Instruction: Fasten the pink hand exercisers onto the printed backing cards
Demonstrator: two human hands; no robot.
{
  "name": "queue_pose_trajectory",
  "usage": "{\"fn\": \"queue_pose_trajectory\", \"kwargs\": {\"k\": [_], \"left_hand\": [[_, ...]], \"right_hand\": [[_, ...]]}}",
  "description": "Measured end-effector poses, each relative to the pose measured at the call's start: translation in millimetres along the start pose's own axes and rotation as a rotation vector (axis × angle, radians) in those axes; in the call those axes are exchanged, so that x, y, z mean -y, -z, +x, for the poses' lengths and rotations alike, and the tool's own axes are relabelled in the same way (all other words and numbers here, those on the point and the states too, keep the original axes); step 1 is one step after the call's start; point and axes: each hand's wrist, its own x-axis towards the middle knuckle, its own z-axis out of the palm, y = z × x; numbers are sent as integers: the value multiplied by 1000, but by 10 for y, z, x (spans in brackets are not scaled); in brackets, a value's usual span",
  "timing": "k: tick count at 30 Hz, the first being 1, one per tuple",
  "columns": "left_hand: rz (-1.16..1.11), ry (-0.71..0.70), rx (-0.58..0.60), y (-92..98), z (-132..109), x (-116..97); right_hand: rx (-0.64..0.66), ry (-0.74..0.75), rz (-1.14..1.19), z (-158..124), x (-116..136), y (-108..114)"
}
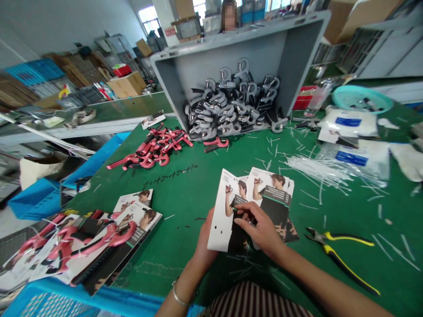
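Observation:
My left hand is wrapped around the left edge of a printed packaging card, mostly hidden behind it, and tilts the card up. Two small holes show in the card's white lower part. Against the card's dark side, my right hand has its thumb and fingers drawn together in a pinch; whatever is between them is too small to make out. Just behind lies a fanned stack of similar cards on the green table. Pliers with yellow-black handles lie spread to the right.
A grey crate on its side holds many grey hand grips. Pink hand grips lie left of it. Carded pink grips overhang a blue basket. White cable ties lie scattered at right. A person is behind the crate.

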Motion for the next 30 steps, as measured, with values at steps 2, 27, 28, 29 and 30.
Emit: {"fn": "queue_pose_trajectory", "kwargs": {"k": [2,27,28,29,30], "left_hand": [[48,-20,11,-14,28,26],[161,-129,156,199,5,-132],[129,-133,159,209,-5,-105],[86,-144,166,218,-13,-80],[36,-161,178,226,-21,-62]], "right_hand": [[11,4,11,20,2,-5],[-5,83,52,23,121,-49],[-6,87,49,11,125,-54],[-4,101,40,-2,126,-59],[1,125,26,-17,125,-61]]}}
